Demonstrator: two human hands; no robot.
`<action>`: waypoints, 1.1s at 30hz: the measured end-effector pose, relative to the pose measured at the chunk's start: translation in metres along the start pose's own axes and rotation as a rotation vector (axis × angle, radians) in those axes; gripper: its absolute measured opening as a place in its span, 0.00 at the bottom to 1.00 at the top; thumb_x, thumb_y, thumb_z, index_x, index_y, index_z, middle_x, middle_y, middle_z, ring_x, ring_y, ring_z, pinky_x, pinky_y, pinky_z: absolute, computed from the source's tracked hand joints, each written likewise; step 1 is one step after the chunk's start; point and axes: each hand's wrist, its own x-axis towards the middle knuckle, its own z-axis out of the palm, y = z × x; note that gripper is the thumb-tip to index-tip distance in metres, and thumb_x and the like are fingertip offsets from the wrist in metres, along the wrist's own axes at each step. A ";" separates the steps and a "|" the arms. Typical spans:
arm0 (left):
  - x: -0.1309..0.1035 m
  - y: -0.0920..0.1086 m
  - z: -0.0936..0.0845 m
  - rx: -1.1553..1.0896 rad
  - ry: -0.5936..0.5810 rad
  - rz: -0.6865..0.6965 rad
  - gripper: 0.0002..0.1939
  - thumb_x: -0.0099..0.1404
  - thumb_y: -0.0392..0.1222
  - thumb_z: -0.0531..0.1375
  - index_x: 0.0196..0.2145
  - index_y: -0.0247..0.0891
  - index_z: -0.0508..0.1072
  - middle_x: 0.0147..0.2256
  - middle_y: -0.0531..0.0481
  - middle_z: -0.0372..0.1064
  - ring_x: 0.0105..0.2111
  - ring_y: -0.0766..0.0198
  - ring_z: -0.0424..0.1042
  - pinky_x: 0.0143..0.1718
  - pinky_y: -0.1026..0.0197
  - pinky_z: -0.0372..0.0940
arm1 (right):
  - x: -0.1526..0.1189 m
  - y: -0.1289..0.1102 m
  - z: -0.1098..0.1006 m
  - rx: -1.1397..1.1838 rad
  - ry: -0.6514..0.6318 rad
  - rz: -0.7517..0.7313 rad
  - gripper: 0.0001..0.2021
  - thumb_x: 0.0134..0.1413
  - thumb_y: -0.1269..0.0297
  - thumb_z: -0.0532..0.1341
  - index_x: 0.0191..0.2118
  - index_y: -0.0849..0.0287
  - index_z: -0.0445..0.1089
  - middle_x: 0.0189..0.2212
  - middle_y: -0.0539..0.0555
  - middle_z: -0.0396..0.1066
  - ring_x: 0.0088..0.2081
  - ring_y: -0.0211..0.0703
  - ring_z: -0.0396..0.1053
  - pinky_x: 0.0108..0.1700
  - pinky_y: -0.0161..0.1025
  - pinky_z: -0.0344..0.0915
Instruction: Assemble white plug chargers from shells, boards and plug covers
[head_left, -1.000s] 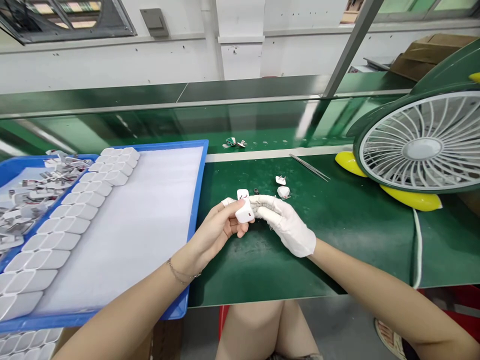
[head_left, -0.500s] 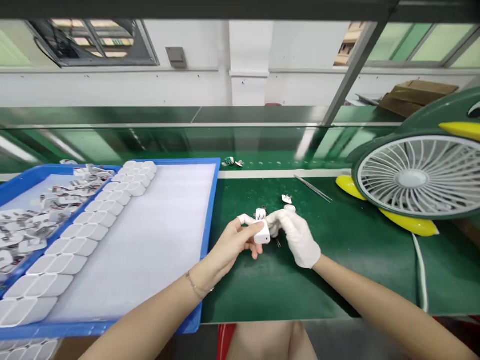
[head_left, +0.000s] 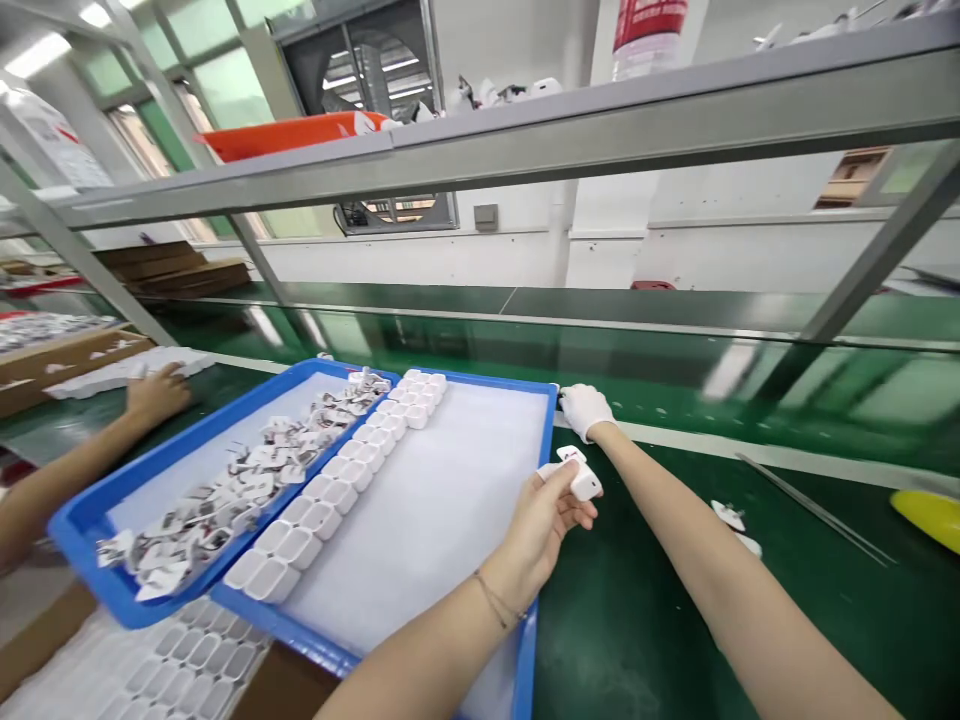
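My left hand [head_left: 541, 520] holds a small white charger housing [head_left: 581, 480] over the right edge of a blue tray [head_left: 534, 630]. My right hand [head_left: 585, 408], in a white glove, reaches forward to the tray's far right corner at the edge of the conveyor; what its fingers touch is not clear. Rows of white charger housings [head_left: 337, 485] line the left side of the tray's white foam sheet [head_left: 427, 510].
A second blue tray [head_left: 90, 520] on the left holds several loose plug parts. Another person's hand [head_left: 156, 392] rests at far left. Small white parts [head_left: 729, 515] and a thin metal rod [head_left: 814, 508] lie on the green bench. A yellow fan foot [head_left: 926, 515] shows at right.
The view swung up and left. My hands separated: the right hand left the housing and reached out to the tray's far corner, while the left hand carried the housing over the tray edge.
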 end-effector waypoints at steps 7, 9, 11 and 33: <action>0.003 0.007 0.001 -0.056 0.037 0.037 0.14 0.57 0.44 0.65 0.35 0.28 0.73 0.25 0.46 0.72 0.21 0.70 0.69 0.24 0.69 0.65 | -0.017 0.017 -0.032 -0.202 -0.115 0.015 0.14 0.64 0.56 0.57 0.44 0.63 0.69 0.43 0.56 0.70 0.42 0.44 0.70 0.46 0.47 0.68; 0.007 0.008 0.001 -0.076 0.040 0.047 0.14 0.54 0.40 0.67 0.37 0.31 0.73 0.28 0.48 0.74 0.25 0.69 0.72 0.28 0.68 0.68 | -0.038 0.024 -0.046 -0.230 -0.124 -0.032 0.15 0.65 0.55 0.55 0.45 0.62 0.69 0.45 0.56 0.70 0.45 0.45 0.69 0.48 0.48 0.67; 0.012 0.009 0.000 -0.084 0.038 0.047 0.14 0.53 0.38 0.68 0.37 0.32 0.74 0.31 0.48 0.74 0.27 0.68 0.73 0.31 0.67 0.69 | -0.060 0.030 -0.058 -0.258 -0.161 -0.079 0.16 0.65 0.55 0.55 0.45 0.62 0.70 0.45 0.56 0.71 0.45 0.46 0.70 0.50 0.47 0.65; 0.006 0.015 0.012 0.015 -0.102 0.029 0.17 0.55 0.49 0.66 0.33 0.35 0.67 0.25 0.51 0.70 0.16 0.77 0.58 0.14 0.74 0.52 | -0.230 0.043 -0.080 0.337 -0.131 0.107 0.14 0.66 0.52 0.45 0.36 0.56 0.57 0.26 0.50 0.72 0.21 0.37 0.68 0.22 0.32 0.63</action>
